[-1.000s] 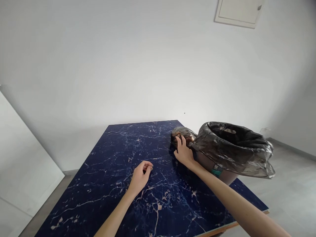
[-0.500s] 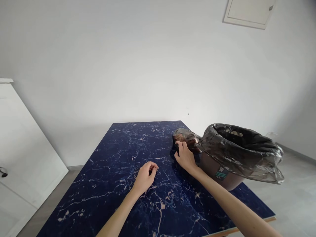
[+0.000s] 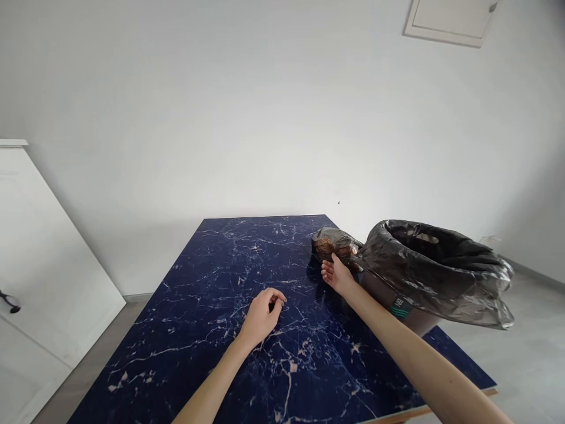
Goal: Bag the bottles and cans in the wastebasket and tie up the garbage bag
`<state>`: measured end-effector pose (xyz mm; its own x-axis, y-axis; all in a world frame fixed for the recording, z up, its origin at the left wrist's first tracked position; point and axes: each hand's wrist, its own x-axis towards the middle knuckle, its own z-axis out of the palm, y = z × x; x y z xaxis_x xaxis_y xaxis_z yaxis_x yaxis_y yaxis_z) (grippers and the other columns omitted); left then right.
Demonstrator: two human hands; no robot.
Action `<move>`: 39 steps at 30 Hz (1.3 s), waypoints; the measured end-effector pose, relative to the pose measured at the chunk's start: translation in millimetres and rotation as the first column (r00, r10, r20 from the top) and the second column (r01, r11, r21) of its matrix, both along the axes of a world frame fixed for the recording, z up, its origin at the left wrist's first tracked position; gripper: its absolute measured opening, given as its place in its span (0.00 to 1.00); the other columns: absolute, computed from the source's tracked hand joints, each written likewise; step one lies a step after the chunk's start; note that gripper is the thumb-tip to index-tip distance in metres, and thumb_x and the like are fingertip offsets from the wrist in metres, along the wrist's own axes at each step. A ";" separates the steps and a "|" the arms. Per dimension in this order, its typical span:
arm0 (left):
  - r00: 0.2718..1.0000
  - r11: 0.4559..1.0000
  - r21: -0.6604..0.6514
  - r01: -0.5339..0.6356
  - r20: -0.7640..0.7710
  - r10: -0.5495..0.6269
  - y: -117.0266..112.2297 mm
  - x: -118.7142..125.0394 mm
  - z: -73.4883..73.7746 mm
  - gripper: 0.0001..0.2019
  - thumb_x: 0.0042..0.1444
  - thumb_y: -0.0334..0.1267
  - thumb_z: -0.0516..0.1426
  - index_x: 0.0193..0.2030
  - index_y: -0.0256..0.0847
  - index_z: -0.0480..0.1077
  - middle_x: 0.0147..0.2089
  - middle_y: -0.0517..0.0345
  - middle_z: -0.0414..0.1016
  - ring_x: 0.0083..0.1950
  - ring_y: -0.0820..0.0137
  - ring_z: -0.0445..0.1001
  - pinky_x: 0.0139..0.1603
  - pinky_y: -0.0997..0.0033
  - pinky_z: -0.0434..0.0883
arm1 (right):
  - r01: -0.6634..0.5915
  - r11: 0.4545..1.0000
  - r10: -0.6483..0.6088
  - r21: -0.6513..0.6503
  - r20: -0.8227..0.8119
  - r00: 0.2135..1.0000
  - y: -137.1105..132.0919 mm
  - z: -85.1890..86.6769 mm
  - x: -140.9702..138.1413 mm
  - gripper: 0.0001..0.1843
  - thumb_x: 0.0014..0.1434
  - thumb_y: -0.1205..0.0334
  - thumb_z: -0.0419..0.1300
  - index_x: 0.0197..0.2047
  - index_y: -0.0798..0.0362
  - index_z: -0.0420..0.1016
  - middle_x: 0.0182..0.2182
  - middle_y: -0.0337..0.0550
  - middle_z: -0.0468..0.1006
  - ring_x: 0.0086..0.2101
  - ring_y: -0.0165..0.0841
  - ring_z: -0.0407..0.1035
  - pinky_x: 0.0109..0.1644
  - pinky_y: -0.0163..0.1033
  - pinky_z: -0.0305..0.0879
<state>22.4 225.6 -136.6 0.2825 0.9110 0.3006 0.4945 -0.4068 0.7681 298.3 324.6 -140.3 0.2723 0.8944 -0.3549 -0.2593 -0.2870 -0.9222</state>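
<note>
My left hand (image 3: 261, 318) rests over the blue marbled table (image 3: 229, 277), fingers curled in so the tips come close to the thumb, with nothing seen in it. My right hand (image 3: 338, 275) is open and turned with the palm side partly showing, its fingers loosely bent. It is beside a bulging, gathered part of a dark see-through bin bag (image 3: 338, 244) with brownish contents; whether the thumb touches it I cannot tell. The bag lines a brown bin (image 3: 424, 321) standing on the table's right side, its edges folded over the rim. My right forearm hides part of the bin.
A white cabinet (image 3: 39, 265) with a dark handle stands at the left. Behind the table is a pale wall (image 3: 265, 118), with a white hatch (image 3: 452, 20) at upper right. The table's right edge (image 3: 489, 391) runs below the bin and my right arm.
My right hand has moved a little back from the bag's bulge and rolled over, from palm down to palm partly up. My left hand stays nearly still. The view has shifted slightly.
</note>
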 end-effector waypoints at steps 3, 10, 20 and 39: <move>1.000 1.000 -0.005 0.002 -0.001 -0.002 -0.6 -0.1 0.7 0.10 0.68 0.41 0.54 0.43 0.47 0.78 0.46 0.52 0.84 0.47 0.57 0.81 0.52 0.57 0.77 | 0.056 0.998 -0.055 0.025 -0.058 0.997 1.3 3.0 -0.7 0.22 0.73 0.51 0.66 0.64 0.52 0.75 0.60 0.50 0.78 0.52 0.42 0.78 0.55 0.53 0.79; 1.000 1.000 -0.005 0.006 0.010 -0.006 -2.1 0.3 3.7 0.10 0.68 0.40 0.55 0.43 0.47 0.79 0.46 0.52 0.84 0.48 0.57 0.82 0.53 0.57 0.77 | -0.016 0.989 0.022 0.148 -0.039 0.999 -19.6 8.0 -24.5 0.21 0.73 0.50 0.66 0.62 0.53 0.76 0.57 0.49 0.80 0.49 0.41 0.79 0.53 0.51 0.80; 0.968 0.983 -0.001 -0.184 0.175 0.182 -2.7 0.0 8.5 0.11 0.68 0.44 0.55 0.41 0.45 0.77 0.43 0.53 0.83 0.46 0.59 0.82 0.51 0.61 0.76 | -0.364 0.862 0.386 0.352 0.009 0.922 -125.0 7.3 -76.0 0.34 0.61 0.29 0.67 0.24 0.51 0.71 0.17 0.35 0.69 0.19 0.28 0.63 0.26 0.35 0.59; 0.985 0.842 0.521 -0.139 -0.014 0.171 -120.3 20.6 53.3 0.07 0.73 0.32 0.54 0.53 0.46 0.70 0.53 0.48 0.77 0.57 0.58 0.77 0.57 0.56 0.77 | -0.052 0.945 0.095 0.322 -0.120 0.988 -231.1 -9.4 -47.1 0.33 0.67 0.28 0.62 0.28 0.47 0.64 0.21 0.33 0.62 0.22 0.29 0.56 0.27 0.37 0.58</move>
<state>42.9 105.3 -83.3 0.1820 0.6615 0.7276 0.6214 -0.6508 0.4362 251.2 93.4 -149.7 0.1712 0.9822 -0.0778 -0.3745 -0.0082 -0.9272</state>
